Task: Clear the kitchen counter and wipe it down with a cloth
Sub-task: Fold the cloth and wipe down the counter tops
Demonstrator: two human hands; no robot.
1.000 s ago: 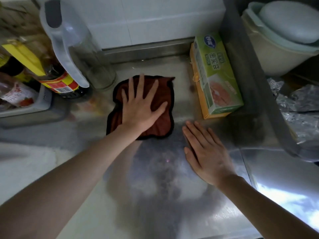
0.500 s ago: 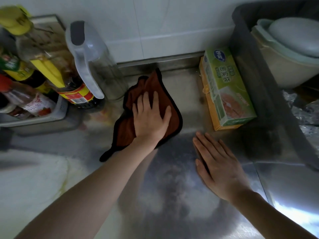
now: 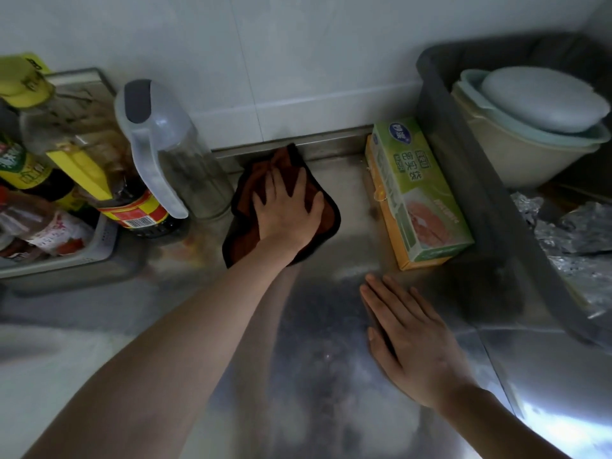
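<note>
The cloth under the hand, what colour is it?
The cloth is reddish brown with a black edge, seen in the head view under the left hand.

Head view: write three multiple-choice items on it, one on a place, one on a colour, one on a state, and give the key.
1. Where is the green-and-yellow box?
A. in the bottle rack
B. on the counter, between the cloth and the grey bin
C. inside the bin

2. What colour is the cloth?
A. white
B. blue
C. brown with a black edge

3. What is the right hand doing?
A. lying flat on the bare counter
B. gripping the pitcher
C. pinching the cloth

Key:
1 B, the box lies right of the cloth, beside the bin's wall.
2 C, brown fabric with a black border shows around the left hand that presses it.
3 A, its fingers are straight and hold nothing.
</note>
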